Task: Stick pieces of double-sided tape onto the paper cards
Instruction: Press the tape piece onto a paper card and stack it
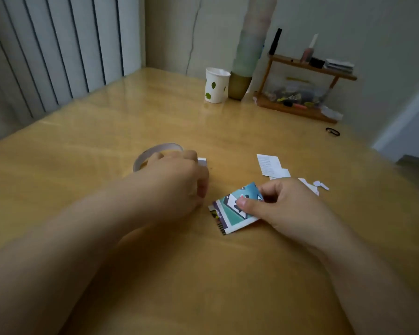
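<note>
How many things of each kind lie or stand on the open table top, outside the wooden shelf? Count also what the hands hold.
Tape roll, held by the left hand: 1
Printed card, pinched by the right hand: 1
White paper pieces: several, overlapping, exact count unclear
Paper cup: 1
Vase: 1
Black loop: 1
Total: 5, plus the paper pieces

Both my forearms reach in bare from the near edge, angling toward the middle. My left hand point(177, 175) sits farther out, back of the hand up, fingers curled down around the tape roll point(155, 153). My right hand point(283, 204) is nearer and to the right, thumb pressed on top of the card point(235, 209), fingers curled behind it, pinching it just beside the left.
</note>
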